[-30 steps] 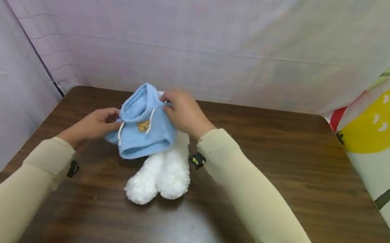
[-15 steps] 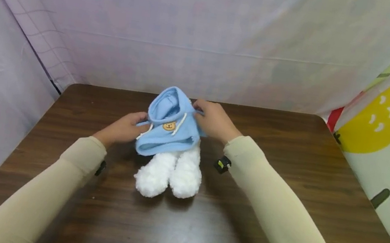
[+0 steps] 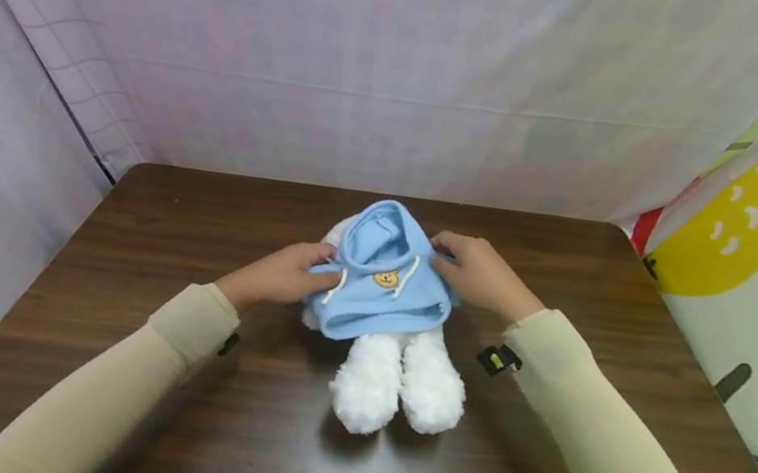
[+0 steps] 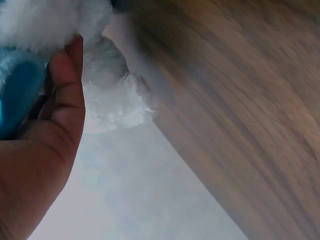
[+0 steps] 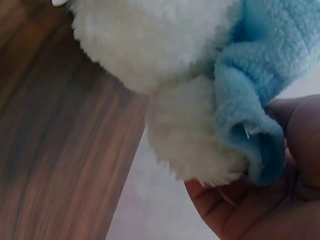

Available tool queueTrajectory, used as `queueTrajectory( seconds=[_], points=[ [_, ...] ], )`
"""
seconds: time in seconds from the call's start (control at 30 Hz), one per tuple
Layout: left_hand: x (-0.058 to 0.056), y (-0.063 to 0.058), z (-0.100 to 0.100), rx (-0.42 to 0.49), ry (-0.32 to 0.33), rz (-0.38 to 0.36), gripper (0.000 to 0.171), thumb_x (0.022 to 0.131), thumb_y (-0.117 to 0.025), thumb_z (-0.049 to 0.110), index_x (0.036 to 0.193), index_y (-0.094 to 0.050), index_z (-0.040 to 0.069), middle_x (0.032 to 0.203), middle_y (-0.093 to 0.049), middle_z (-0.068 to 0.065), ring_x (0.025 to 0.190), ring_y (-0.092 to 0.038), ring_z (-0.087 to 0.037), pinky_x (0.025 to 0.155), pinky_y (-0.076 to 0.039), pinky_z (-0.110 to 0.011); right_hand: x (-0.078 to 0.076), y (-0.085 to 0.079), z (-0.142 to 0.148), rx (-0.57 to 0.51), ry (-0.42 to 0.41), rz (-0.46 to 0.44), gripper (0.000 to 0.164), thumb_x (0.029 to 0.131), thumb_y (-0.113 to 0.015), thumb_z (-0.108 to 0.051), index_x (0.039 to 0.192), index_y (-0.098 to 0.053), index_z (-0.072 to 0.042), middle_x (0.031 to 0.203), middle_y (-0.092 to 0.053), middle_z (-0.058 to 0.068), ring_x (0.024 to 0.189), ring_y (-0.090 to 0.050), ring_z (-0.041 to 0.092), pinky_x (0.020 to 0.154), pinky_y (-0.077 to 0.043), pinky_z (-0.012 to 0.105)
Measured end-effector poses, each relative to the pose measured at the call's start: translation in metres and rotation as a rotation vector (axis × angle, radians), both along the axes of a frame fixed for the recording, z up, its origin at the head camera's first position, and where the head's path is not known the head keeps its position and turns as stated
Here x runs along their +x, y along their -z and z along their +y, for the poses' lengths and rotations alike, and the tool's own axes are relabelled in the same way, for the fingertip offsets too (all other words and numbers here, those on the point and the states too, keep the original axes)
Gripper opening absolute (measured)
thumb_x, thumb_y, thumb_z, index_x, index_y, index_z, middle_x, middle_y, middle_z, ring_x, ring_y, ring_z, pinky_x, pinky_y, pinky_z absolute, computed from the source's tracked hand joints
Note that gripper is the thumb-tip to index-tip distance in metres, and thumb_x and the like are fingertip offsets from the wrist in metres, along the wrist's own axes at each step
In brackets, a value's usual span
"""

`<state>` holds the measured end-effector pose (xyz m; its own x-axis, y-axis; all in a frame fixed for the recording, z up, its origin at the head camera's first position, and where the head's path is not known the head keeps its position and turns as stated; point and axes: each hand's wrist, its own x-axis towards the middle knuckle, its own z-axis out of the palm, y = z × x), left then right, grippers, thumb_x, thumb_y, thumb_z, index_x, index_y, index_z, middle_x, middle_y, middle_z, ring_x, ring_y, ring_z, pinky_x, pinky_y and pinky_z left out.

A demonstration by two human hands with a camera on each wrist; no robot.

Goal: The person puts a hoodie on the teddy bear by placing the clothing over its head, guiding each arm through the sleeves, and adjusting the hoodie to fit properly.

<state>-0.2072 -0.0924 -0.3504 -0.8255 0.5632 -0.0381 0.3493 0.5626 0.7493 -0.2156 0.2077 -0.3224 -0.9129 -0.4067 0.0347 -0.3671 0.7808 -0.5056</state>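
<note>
A small light-blue hoodie (image 3: 370, 299) with white drawstrings and a bear-face patch lies over the front of a white fluffy plush toy (image 3: 367, 386). Two fuzzy legs stick out below its hem, and white fur shows at its left side; the toy's head is mostly hidden behind the hood. My left hand (image 3: 281, 271) grips the hoodie's left sleeve along with the fur beside it. On the other side, my right hand (image 3: 484, 273) holds the right sleeve. In the right wrist view the sleeve cuff (image 5: 260, 145) gapes beside a furry paw (image 5: 190, 135), with fingertips under that paw.
The toy is on a dark wood-grain table (image 3: 176, 411). A pale cloth curtain (image 3: 386, 90) hangs right behind the far edge, and another covers the left side. At the right is a white panel with a yellow printed shape (image 3: 718, 230).
Both hands have carried the hoodie and the plush toy rightward across the table and slightly nearer. The hoodie now faces more squarely forward, and the legs have spread a little.
</note>
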Motion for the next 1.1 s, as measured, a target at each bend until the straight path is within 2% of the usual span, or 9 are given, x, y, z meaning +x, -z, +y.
queueTrajectory(
  seconds=[0.17, 0.3, 0.5, 0.63, 0.77, 0.9, 1.1],
  points=[
    [0.010, -0.002, 0.007, 0.017, 0.046, -0.031, 0.020, 0.101, -0.058, 0.024, 0.116, -0.059, 0.011, 0.100, -0.062, -0.005, 0.092, -0.056, -0.020, 0.082, -0.047, -0.039, 0.012, 0.001, 0.013, 0.033, -0.030, 0.001, 0.025, 0.102, -0.055, -0.022, 0.120, -0.066, -0.008, 0.091, -0.068, 0.002, 0.070, -0.062, 0.014, 0.065, -0.052, 0.034],
    [0.014, 0.001, 0.009, 0.032, 0.056, -0.053, 0.025, 0.101, -0.059, 0.024, 0.121, -0.060, 0.011, 0.108, -0.064, -0.004, 0.097, -0.057, -0.020, 0.087, -0.048, -0.040, 0.018, 0.000, 0.017, 0.035, -0.065, -0.012, 0.023, 0.101, -0.057, -0.022, 0.117, -0.067, -0.008, 0.081, -0.067, -0.002, 0.064, -0.061, 0.012, 0.061, -0.051, 0.033],
    [0.012, 0.007, 0.008, 0.045, 0.023, -0.041, 0.029, 0.100, -0.059, 0.024, 0.125, -0.061, 0.008, 0.115, -0.065, -0.006, 0.103, -0.059, -0.021, 0.092, -0.048, -0.042, 0.019, -0.003, 0.018, 0.029, -0.105, -0.035, 0.016, 0.100, -0.059, -0.021, 0.110, -0.068, -0.011, 0.077, -0.065, -0.002, 0.060, -0.060, 0.013, 0.058, -0.051, 0.033],
    [0.008, 0.005, 0.007, 0.086, -0.022, -0.025, 0.027, 0.100, -0.060, 0.022, 0.121, -0.063, 0.005, 0.111, -0.066, -0.007, 0.096, -0.060, -0.021, 0.085, -0.050, -0.039, 0.015, -0.010, 0.015, 0.036, -0.111, -0.041, 0.016, 0.101, -0.059, -0.020, 0.110, -0.068, -0.011, 0.083, -0.067, -0.001, 0.062, -0.061, 0.013, 0.058, -0.052, 0.033],
    [0.000, -0.007, 0.005, 0.134, -0.087, 0.012, 0.020, 0.100, -0.059, 0.019, 0.114, -0.065, 0.005, 0.103, -0.066, -0.008, 0.088, -0.060, -0.021, 0.075, -0.050, -0.036, 0.008, -0.023, 0.011, 0.025, -0.094, 0.006, 0.018, 0.101, -0.058, -0.019, 0.114, -0.067, -0.010, 0.090, -0.068, 0.002, 0.067, -0.062, 0.014, 0.060, -0.052, 0.033],
    [-0.012, -0.027, 0.002, 0.166, -0.156, 0.054, 0.020, 0.101, -0.058, 0.019, 0.114, -0.064, 0.006, 0.104, -0.066, -0.009, 0.087, -0.060, -0.023, 0.072, -0.050, -0.036, -0.001, -0.042, 0.005, -0.017, -0.039, 0.068, 0.020, 0.102, -0.057, -0.020, 0.116, -0.066, -0.009, 0.091, -0.067, 0.004, 0.070, -0.062, 0.017, 0.062, -0.052, 0.035],
    [-0.039, -0.060, 0.001, 0.184, -0.253, 0.094, 0.029, 0.102, -0.057, 0.024, 0.125, -0.059, 0.008, 0.119, -0.063, -0.008, 0.104, -0.058, -0.022, 0.087, -0.048, -0.040, -0.025, -0.067, -0.003, -0.120, 0.047, 0.111, 0.021, 0.103, -0.054, -0.019, 0.117, -0.065, -0.008, 0.097, -0.065, 0.009, 0.078, -0.059, 0.024, 0.066, -0.049, 0.039]
  ],
)
